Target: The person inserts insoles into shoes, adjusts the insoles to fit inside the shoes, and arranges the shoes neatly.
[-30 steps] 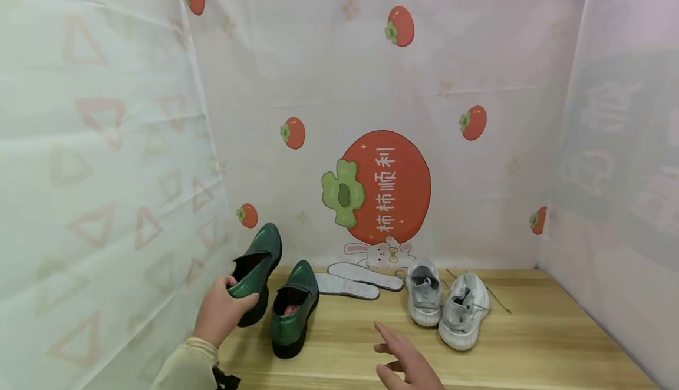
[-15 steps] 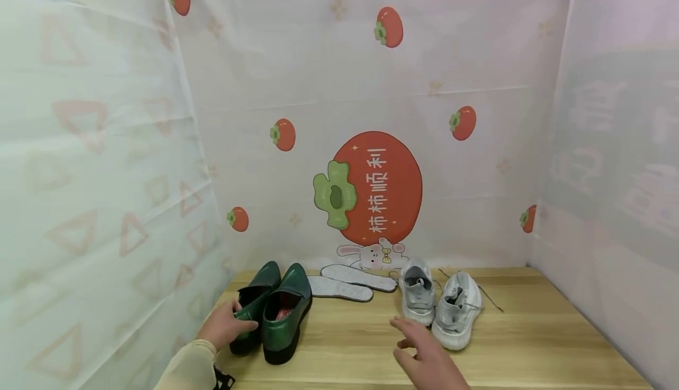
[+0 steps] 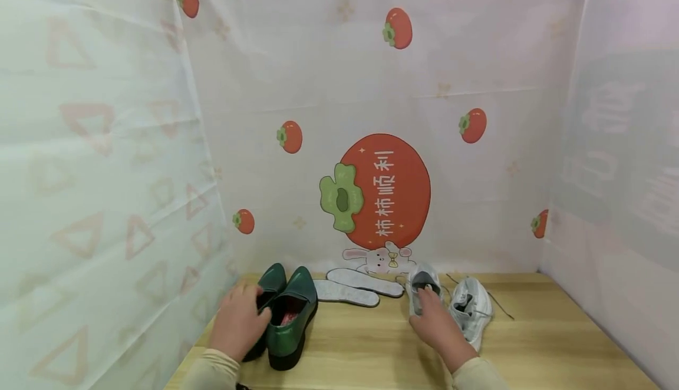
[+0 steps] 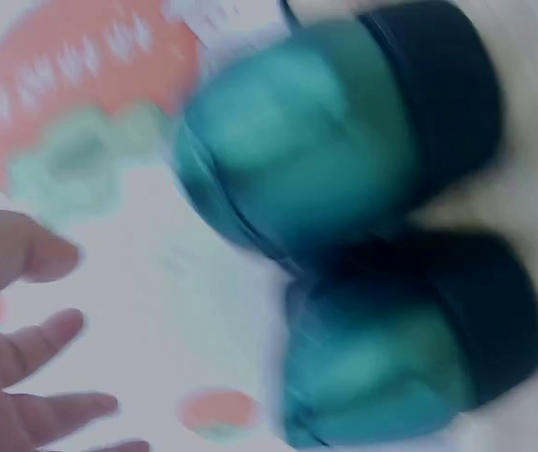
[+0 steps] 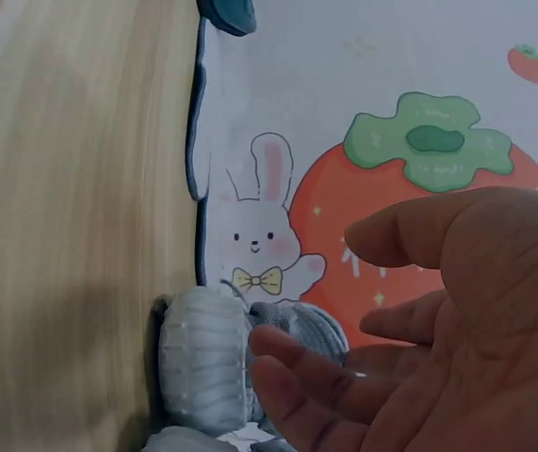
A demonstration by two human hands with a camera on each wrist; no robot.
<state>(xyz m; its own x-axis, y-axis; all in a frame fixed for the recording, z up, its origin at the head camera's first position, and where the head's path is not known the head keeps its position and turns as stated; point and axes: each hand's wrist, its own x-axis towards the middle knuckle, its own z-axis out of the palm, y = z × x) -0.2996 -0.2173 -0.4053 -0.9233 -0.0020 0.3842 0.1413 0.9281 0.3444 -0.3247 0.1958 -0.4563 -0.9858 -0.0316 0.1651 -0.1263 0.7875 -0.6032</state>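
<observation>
Two green loafers with black soles stand side by side at the left of the wooden surface. My left hand (image 3: 239,322) is above and in front of the left loafer (image 3: 272,279), covering its heel; the right loafer (image 3: 289,334) is mostly visible. In the left wrist view, the fingers (image 4: 52,334) are spread and apart from both shoes, which are blurred. My right hand (image 3: 437,328) reaches over the heel of the left grey sneaker (image 3: 416,296), beside the right sneaker (image 3: 477,304). In the right wrist view, its thumb and fingers are apart, near the sneaker's heel (image 5: 203,363).
Two grey insoles, a front one (image 3: 345,293) and a back one (image 3: 366,281), lie between the shoe pairs. A printed cloth wall (image 3: 318,83) closes off the back, with further cloth at both sides. A loose lace (image 3: 501,306) trails right of the sneakers.
My left hand set the left loafer down beside the other one, then let go and rose off it. My right hand has moved forward to the left sneaker.
</observation>
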